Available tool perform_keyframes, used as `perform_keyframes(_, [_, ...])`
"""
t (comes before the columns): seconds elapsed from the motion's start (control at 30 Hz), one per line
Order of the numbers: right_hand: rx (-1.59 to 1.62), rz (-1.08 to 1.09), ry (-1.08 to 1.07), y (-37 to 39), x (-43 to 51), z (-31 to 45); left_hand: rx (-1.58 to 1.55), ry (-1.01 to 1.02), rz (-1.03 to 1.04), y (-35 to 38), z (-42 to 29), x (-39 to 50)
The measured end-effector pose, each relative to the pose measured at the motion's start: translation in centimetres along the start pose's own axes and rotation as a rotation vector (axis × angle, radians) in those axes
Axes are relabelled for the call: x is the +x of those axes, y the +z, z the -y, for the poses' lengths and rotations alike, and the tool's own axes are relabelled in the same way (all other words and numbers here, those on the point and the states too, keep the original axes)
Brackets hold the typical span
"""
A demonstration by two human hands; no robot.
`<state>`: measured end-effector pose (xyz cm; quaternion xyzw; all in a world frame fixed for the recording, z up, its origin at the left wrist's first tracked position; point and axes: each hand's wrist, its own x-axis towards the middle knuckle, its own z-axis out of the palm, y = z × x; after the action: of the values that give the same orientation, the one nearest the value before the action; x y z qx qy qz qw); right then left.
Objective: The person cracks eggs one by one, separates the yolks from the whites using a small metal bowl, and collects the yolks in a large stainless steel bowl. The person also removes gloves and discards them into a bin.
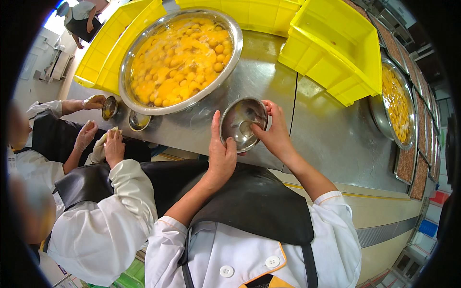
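Observation:
Both my hands hold a small stainless steel bowl [236,120] tilted in front of my black apron, over the near edge of the steel table [320,144]. My left hand [222,154] grips its left and lower side, the thumb over the rim. My right hand [275,135] holds its right side, with the thumb inside. The bowl shows a wet sheen and no yolk that I can make out. Beyond it, up and to the left, stands a large steel basin [236,54] full of cracked eggs, with many whole yolks and some broken ones.
Yellow plastic crates [324,77] stand behind and beside the basin. Another basin of yolks [381,118] is at the right, near trays of brown granular food [407,165]. Co-workers at the left have gloved hands [86,135] near two small bowls [139,120]. Another person [81,21] stands farther back.

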<state>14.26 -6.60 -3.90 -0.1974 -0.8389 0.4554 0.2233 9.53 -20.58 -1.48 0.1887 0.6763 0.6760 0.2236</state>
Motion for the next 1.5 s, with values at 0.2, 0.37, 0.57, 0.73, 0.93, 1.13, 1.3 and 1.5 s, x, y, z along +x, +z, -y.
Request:
perform_keyframes(0.2, [-0.108, -0.177, -0.064, -3.7, 1.2, -2.2, -0.107, -0.091, -0.032, -1.0, 0.5, 0.3])
perform_keyframes(0.37, [-0.897, 0.122, 0.247, -10.0, 0.8, -7.9, -0.154, -0.102, -0.074, -2.1, 0.6, 0.7])
perform_keyframes(0.57, [-1.095, -0.024, -0.028, -10.0, -2.5, -10.4, -0.126, -0.073, -0.085, -1.8, 0.7, 1.0])
perform_keyframes(0.73, [-0.518, 0.154, -0.031, -8.4, -0.6, -7.2, 0.013, -0.022, -0.070, -0.9, 0.6, 1.5])
perform_keyframes(0.93, [-0.350, -0.126, -0.286, -4.4, 1.0, -2.1, 0.057, -0.142, 0.044, 0.7, 0.6, 1.7])
perform_keyframes(1.13, [-0.522, -0.062, -0.350, -2.9, 2.8, -0.2, 0.028, -0.295, 0.168, 0.6, 1.0, 1.1])
perform_keyframes(1.3, [-0.559, -0.025, -0.480, -2.9, 2.9, 0.2, -0.008, -0.370, 0.245, -0.1, 0.8, 0.8])
perform_keyframes(1.5, [-0.450, -0.128, -0.562, -2.7, 3.9, -1.2, -0.084, -0.481, 0.290, -0.3, -0.2, 1.0])
